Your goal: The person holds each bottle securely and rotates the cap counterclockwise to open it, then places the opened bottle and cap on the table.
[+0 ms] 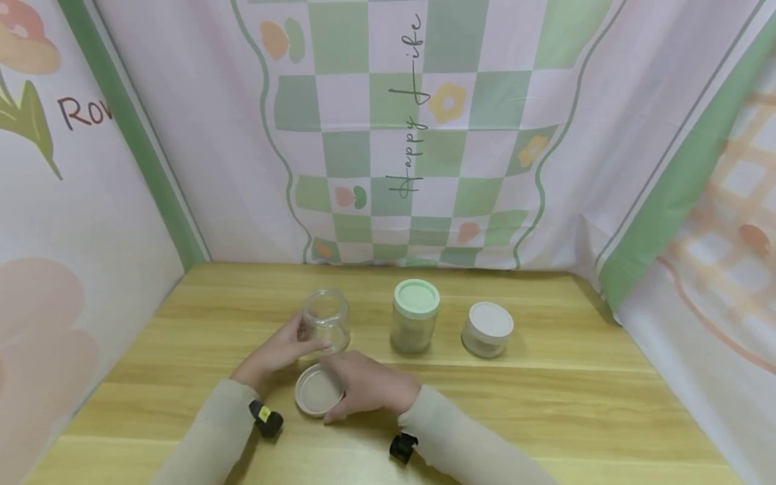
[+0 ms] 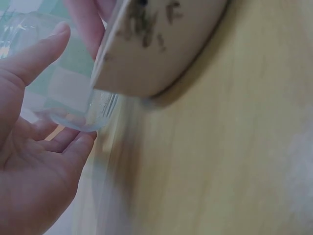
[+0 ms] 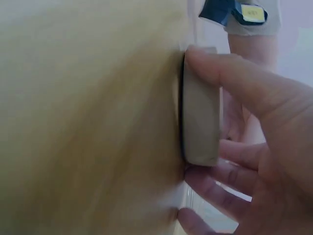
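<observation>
An uncovered clear glass jar stands on the left of the table. My left hand holds it low from the side; in the left wrist view the thumb and fingers lie around the glass. Just in front of the jar is a round pale lid, hollow side up. My right hand grips the lid by its rim, thumb on the near side and fingers on the far side. The right wrist view shows the lid's side wall between thumb and fingers, close over the wood. Dark markings show on that wall in the left wrist view.
A taller jar with a mint-green lid stands right of the glass jar. Farther right is a short jar with a white lid. A checkered curtain hangs behind the wooden table, with printed cloth at both sides.
</observation>
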A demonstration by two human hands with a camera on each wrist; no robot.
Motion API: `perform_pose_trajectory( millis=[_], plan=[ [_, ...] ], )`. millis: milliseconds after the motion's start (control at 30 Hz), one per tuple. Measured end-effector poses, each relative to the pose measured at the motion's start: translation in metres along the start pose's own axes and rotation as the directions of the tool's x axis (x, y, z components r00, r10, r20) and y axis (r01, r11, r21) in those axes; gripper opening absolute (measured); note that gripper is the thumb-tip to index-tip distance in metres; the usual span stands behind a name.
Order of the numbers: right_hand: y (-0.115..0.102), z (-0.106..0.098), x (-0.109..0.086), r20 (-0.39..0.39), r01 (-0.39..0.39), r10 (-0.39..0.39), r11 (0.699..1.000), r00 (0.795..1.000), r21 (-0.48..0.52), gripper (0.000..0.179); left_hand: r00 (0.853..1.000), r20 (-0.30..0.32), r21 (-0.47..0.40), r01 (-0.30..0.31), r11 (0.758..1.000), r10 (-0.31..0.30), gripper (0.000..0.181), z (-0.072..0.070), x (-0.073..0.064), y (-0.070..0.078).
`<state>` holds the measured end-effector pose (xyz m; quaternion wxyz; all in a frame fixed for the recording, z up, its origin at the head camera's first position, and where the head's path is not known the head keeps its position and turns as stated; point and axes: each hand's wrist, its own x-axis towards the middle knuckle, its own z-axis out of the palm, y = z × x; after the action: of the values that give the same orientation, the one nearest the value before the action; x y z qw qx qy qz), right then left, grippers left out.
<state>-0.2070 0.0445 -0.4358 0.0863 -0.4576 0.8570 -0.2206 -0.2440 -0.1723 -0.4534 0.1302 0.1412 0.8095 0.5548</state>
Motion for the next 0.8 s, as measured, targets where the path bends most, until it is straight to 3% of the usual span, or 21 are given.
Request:
perform_pose_trajectory(
  millis=[133,300,600,800],
  plan=[
    [-0.008,0.002,0.001,-0.011,-0.067,0.066,0.996,0.998,-0.061,0.078,1.0,-0.001,0.017,-0.012,1.0,0.012,0.086,-0.001,-0.001,0.0],
    [-0.014,0.0,-0.001,-0.002,-0.113,0.113,0.992,0.994,-0.053,0.081,1.0,-0.008,0.049,0.027,0.998,-0.026,0.089,-0.002,-0.002,0.002],
    [-0.009,-0.003,-0.004,0.027,-0.091,0.091,0.996,0.995,-0.022,0.095,1.0,0.0,0.046,0.025,0.999,-0.025,0.091,-0.005,-0.002,0.004],
    [0.0,-0.006,-0.008,0.061,-0.066,0.063,0.996,0.996,0.052,0.095,0.999,-0.009,0.042,0.042,0.998,-0.041,0.094,-0.003,-0.002,0.004]
  ],
)
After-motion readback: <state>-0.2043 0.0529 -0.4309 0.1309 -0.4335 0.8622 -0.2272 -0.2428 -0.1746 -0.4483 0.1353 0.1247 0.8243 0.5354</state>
